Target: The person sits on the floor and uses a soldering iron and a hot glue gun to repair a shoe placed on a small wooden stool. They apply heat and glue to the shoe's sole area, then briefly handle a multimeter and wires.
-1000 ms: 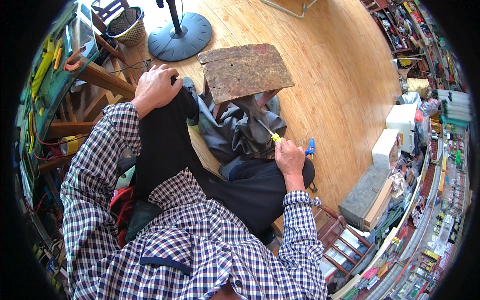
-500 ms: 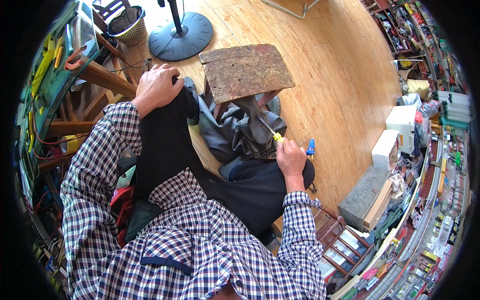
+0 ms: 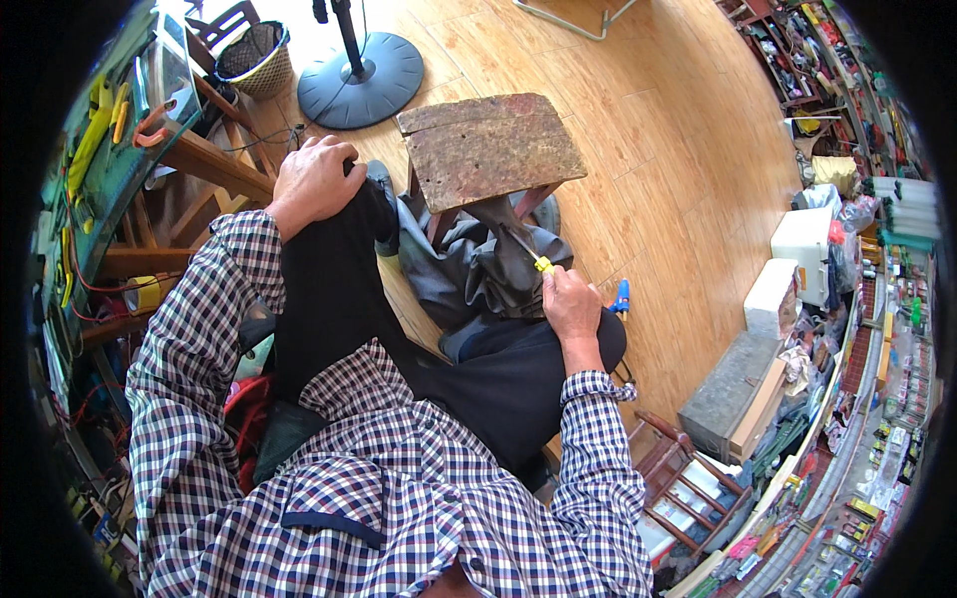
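Observation:
My right hand is closed round the yellow handle of a screwdriver, near my right knee. Its thin metal shaft points up and left to a dark grey, rubbery folded piece that lies bunched under and in front of a low wooden stool. Part of this material lies against the stool's near edge; whether the tip touches it I cannot tell. The stool's worn top is bare. My left hand rests over my left knee, fingers bent loosely and holding nothing.
A small blue tool lies on the floor beyond my right knee. A round black stand base and a wicker basket are at the far left. Crowded shelves and a wooden chair flank my right side; a glass-topped table my left.
My right hand and the screwdriver have shifted slightly left. My left hand stays on the knee, and the stool and grey material look the same.

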Demonstrator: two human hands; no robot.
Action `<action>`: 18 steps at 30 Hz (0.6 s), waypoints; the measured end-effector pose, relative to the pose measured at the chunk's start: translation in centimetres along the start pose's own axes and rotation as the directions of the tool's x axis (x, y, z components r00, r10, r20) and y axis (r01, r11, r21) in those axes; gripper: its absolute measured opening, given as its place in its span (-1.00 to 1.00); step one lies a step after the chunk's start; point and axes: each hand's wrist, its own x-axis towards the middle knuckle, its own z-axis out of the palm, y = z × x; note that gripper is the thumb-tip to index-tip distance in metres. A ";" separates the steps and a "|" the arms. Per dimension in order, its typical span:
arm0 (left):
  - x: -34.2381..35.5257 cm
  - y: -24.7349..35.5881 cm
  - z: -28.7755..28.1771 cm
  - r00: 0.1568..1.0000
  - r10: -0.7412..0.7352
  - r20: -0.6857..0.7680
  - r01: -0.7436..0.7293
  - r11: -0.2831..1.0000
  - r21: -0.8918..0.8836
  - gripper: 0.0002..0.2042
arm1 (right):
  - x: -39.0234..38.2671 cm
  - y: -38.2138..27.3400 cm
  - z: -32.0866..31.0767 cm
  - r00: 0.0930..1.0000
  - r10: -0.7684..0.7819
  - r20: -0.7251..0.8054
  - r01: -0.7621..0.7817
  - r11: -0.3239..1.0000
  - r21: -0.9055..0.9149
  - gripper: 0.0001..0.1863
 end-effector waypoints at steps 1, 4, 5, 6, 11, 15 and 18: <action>0.0 0.1 -0.1 1.000 0.003 0.001 -0.003 1.000 0.002 -0.60 | 0.0 0.0 0.0 1.000 0.005 0.012 -0.006 1.000 0.004 -0.72; 0.0 0.2 -0.3 1.000 -0.011 0.012 0.011 1.000 -0.016 -0.59 | -0.1 -0.2 -0.2 0.999 0.017 0.036 -0.018 0.999 0.029 -0.71; 0.1 0.1 -0.2 1.000 -0.013 0.011 0.013 1.000 -0.014 -0.60 | 0.0 -0.2 -0.3 0.999 0.019 0.039 -0.020 0.999 0.037 -0.71; 0.1 -0.1 -0.2 1.000 -0.007 0.009 0.007 1.000 -0.014 -0.60 | 0.0 -0.3 -0.4 0.999 0.019 0.038 -0.020 0.999 0.045 -0.71; 0.0 0.2 -0.2 1.000 0.016 0.001 -0.016 1.000 -0.010 -0.61 | -0.3 -0.1 -0.3 0.999 0.021 0.027 -0.022 0.999 0.044 -0.72; 0.1 0.0 -0.1 1.000 0.015 -0.011 -0.015 1.000 -0.023 -0.62 | -0.4 -0.1 -0.3 1.000 0.008 -0.001 -0.008 0.999 0.046 -0.74; 0.0 -0.1 -0.3 1.000 0.022 -0.015 -0.023 0.999 -0.036 -0.60 | -0.4 -0.1 -0.3 0.999 -0.003 -0.034 0.005 0.999 0.054 -0.75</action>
